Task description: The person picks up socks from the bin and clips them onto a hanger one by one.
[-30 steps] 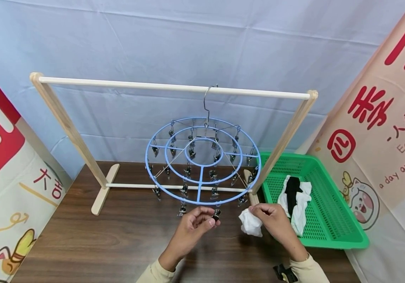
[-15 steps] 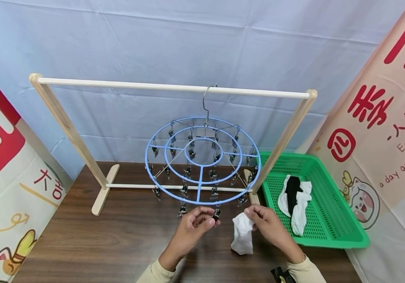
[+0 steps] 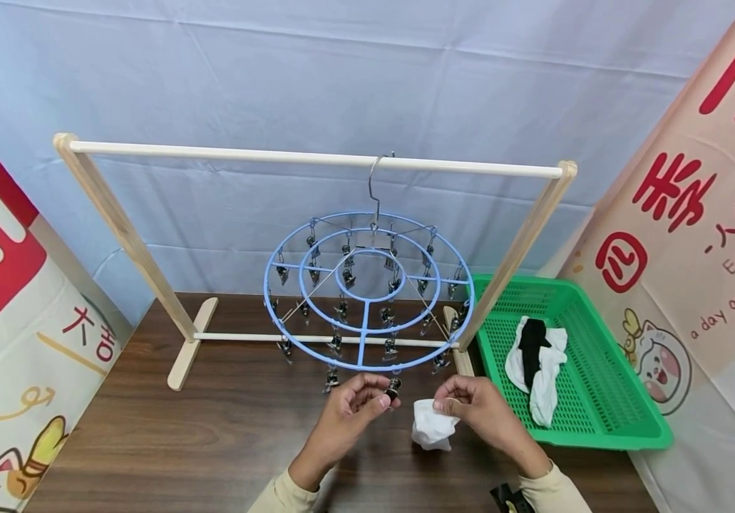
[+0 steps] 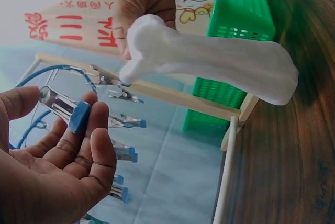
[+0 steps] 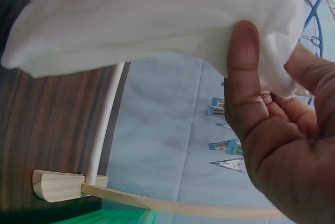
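Observation:
Below the front edge of a round blue clip hanger, my left hand pinches one of its metal clips. The left wrist view shows the thumb at the clip's handle end and fingers behind its blue tip. Just to the right, my right hand holds a small white sock between thumb and fingers near its top edge. The sock hangs down from there, apart from the clip. In the right wrist view the thumb lies across the white fabric.
A wooden rack carries the hanger by a metal hook. Several other clips dangle around the rings. At the right, a green basket holds white socks and a black one. A dark item shows beside the right cuff.
My right hand has moved left with the sock, closer to the clip; the sock swung down, then bunched up again in the head view. The left hand stays on the clip.

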`<control>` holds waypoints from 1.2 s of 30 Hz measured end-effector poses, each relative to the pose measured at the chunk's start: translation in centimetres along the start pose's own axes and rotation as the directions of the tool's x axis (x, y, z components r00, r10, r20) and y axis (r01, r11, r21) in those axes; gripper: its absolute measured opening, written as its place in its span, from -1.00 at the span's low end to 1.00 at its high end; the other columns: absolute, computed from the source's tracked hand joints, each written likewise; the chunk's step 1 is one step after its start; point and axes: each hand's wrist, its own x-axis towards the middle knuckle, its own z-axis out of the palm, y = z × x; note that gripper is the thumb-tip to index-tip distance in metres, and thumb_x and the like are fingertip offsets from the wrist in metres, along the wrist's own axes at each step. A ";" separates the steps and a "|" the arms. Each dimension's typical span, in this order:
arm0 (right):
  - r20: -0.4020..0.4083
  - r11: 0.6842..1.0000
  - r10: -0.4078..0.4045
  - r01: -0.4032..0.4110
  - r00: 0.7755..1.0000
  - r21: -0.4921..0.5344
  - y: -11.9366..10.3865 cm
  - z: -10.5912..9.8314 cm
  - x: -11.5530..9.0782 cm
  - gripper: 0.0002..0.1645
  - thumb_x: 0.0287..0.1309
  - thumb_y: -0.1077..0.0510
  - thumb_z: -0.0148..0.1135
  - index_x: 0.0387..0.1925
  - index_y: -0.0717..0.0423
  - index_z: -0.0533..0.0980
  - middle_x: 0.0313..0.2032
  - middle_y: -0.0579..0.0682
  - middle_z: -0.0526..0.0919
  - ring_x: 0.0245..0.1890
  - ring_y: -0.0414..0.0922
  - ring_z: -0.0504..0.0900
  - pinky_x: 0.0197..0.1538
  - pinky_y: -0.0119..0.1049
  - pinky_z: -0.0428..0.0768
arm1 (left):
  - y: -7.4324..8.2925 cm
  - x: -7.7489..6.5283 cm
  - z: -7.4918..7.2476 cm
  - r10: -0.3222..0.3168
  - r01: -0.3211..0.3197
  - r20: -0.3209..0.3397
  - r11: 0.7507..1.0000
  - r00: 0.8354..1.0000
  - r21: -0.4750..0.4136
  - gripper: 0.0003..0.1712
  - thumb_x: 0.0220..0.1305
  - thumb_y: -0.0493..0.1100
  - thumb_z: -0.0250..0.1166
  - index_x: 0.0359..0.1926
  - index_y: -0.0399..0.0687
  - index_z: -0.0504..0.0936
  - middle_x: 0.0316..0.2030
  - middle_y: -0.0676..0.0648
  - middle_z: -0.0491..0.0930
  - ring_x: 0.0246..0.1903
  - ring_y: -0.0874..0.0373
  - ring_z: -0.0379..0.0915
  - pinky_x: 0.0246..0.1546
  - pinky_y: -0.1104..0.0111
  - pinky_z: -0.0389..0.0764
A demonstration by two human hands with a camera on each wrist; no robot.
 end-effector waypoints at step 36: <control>0.072 0.943 -0.194 0.206 0.978 -0.259 -2.1 1.5 -0.3 -0.91 0.33 0.10 0.16 -0.23 -0.01 0.56 -0.34 -0.23 0.64 -0.38 -0.33 0.54 -0.33 -0.36 0.52 | 1.2 1.3 1.1 0.012 -0.005 -0.025 0.967 1.000 0.256 -0.70 0.33 -0.27 0.23 -0.02 -0.42 0.53 -0.18 -0.28 0.65 -0.16 0.10 0.56 -0.14 0.38 0.59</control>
